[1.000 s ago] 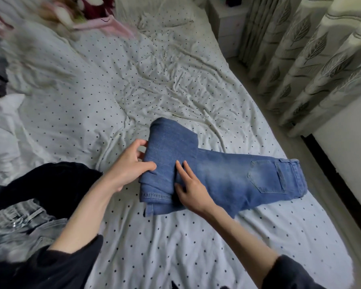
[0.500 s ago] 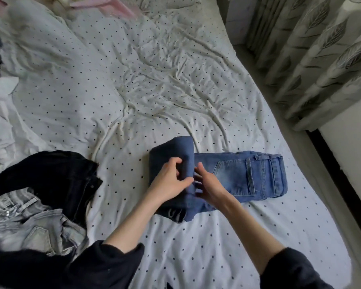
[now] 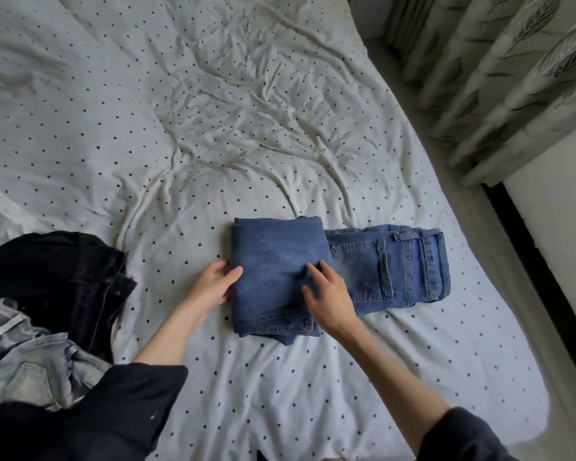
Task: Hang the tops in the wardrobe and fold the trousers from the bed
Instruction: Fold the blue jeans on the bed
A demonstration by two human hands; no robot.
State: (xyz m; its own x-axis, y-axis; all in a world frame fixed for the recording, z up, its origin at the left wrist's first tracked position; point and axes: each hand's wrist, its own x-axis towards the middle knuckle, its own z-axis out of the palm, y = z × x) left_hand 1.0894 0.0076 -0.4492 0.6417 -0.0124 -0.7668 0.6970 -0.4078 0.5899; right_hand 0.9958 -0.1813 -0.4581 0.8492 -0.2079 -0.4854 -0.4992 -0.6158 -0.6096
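Wrinkled white bedding with small dark dots covers the bed (image 3: 246, 128), which fills most of the head view. Patterned curtains (image 3: 512, 78) hang along the bed's right side, above a strip of floor and a pale wall with a dark base.

Blue jeans (image 3: 313, 274) lie on the bed near its centre, partly folded: the leg section is doubled over into a square block on the left, and the waistband and back pocket extend to the right, flat on the sheet.

Black trousers (image 3: 67, 271) lie crumpled at the left edge of the bed. Light grey jeans (image 3: 24, 364) lie just below them, touching them and partly under the dark left sleeve.

Left hand (image 3: 213, 287) rests against the left edge of the folded block, thumb laid on top of the denim, fingers (image 3: 218, 266) relaxed and close together beside the fold.

Right hand (image 3: 330, 294) lies on the right edge of the block, its fingers spread and straight, pressing down on the denim.
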